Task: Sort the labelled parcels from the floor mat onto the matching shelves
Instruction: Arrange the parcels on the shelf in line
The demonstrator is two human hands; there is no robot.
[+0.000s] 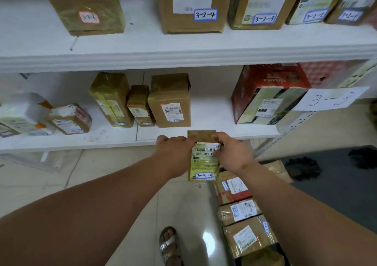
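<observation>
Arms: both are reaching forward, the left hand [173, 146] and right hand [231, 150] meeting at the front edge of the lower shelf [61, 143].
Parcel in hand: one small parcel [204, 161], tagged 3-3-4, is being held upright just in front of that shelf.
Lower shelf count: seven parcels are standing there, beside a sign [330, 99] reading 3-3.
Upper shelf [183, 59] count: five boxes are showing.
Floor count: at least three parcels [240, 210] are lying on the mat's edge.
Fingers: both hands' fingers are curling round the parcel's upper sides.
</observation>
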